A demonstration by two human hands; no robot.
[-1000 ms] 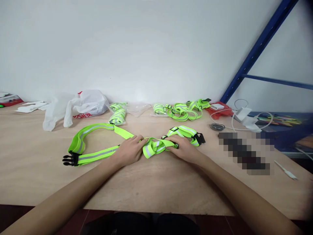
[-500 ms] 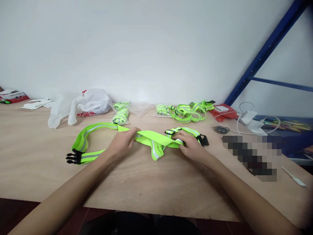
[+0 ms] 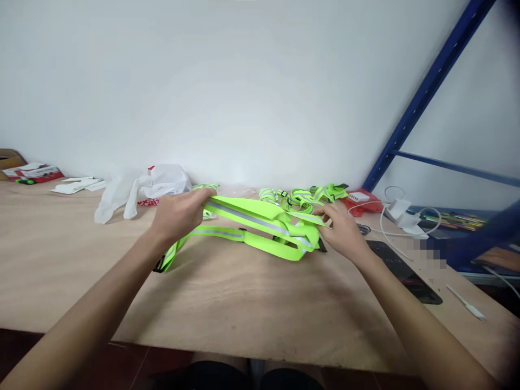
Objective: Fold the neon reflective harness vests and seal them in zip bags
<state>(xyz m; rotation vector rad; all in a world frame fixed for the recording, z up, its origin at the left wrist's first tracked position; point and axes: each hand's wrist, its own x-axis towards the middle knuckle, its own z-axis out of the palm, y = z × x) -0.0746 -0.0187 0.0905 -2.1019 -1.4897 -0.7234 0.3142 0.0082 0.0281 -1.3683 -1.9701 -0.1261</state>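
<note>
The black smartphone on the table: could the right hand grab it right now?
Probably yes, but not while holding on. The black smartphone lies close beside the right forearm, with nothing seeming to cover its screen. The right hand is gripping the yellow-green reflective strap, so it would likely need to let go.

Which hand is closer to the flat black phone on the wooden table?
Right. The right hand is just left of the phone; the left hand is much farther left, holding the neon-green reflective fabric strap.
</note>
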